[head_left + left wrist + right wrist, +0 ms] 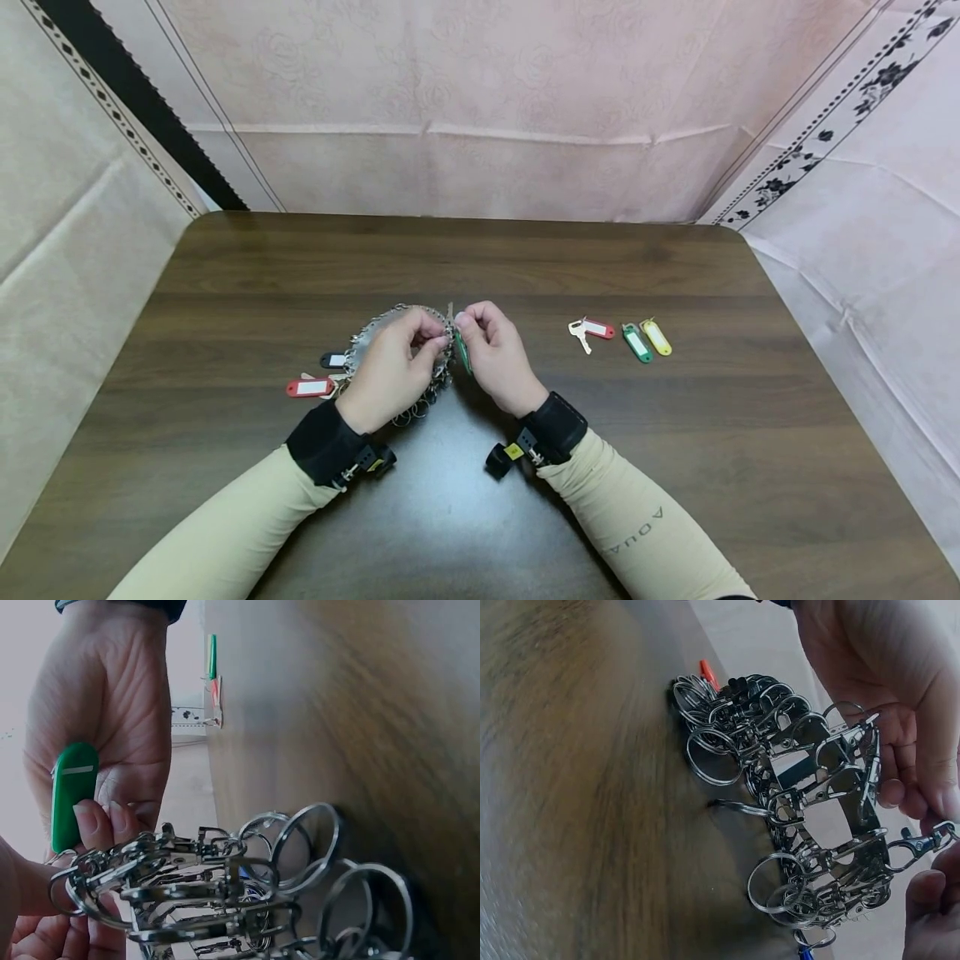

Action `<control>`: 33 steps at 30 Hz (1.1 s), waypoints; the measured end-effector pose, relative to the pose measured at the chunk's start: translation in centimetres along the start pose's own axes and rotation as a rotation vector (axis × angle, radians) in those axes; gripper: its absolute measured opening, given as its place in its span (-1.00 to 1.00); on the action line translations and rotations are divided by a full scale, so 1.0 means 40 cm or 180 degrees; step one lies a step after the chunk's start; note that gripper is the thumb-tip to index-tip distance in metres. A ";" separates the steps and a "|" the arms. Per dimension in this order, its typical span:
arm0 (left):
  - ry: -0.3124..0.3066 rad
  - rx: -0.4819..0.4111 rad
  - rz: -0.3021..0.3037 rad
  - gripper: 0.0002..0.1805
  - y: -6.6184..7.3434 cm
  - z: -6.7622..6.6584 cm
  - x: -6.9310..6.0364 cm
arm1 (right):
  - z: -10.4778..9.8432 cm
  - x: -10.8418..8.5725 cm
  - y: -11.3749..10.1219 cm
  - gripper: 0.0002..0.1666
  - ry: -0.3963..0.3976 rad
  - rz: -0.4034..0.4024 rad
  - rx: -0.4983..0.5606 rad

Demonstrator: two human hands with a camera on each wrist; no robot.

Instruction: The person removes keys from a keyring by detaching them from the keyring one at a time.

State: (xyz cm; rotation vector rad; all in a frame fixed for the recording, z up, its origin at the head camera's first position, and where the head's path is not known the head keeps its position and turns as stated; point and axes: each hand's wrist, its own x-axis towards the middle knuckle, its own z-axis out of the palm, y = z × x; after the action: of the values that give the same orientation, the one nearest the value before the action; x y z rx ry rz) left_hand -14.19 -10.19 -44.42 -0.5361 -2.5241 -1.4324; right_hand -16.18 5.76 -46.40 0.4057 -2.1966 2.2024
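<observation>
A ring of metal clasps and split rings (437, 385) stands on the table in the head view, around a grey disc. My left hand (393, 367) reaches over it, thumb and forefinger pinching a metal clasp (919, 844) at its right side. Just right of that, my right hand (498, 358) holds a green key tag (462, 353) with a key (450, 312) upright at the fingertips. In the left wrist view the green tag (75, 795) hangs by the right hand (105, 727), close to the clasps (180, 892).
A dark tag (333, 361) and a red tag (310, 387) with keys lie at the ring's left side. Farther right on the table (712, 417) are a key (580, 333) with a red tag (599, 329), a green tag (637, 342) and a yellow tag (657, 337).
</observation>
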 end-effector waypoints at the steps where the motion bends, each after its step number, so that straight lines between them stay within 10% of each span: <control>1: 0.0022 0.0045 0.0025 -0.92 0.001 0.000 -0.001 | 0.000 0.000 0.000 -0.82 0.0014 -0.0005 0.0001; 23: -0.0036 0.0117 0.0174 -0.94 0.004 0.006 0.001 | 0.023 -0.035 -0.079 -0.88 0.0323 -0.0539 -0.0710; 33: -0.0072 0.0355 0.0214 -0.95 0.019 -0.014 0.000 | 0.008 -0.022 -0.077 -0.89 -0.0070 -0.0555 -0.0558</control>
State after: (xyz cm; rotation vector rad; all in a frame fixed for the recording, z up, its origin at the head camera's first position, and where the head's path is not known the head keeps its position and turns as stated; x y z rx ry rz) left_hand -13.89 -10.30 -43.53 -0.6144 -2.5590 -1.2609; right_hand -14.70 5.67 -43.56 0.5929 -2.2457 1.9105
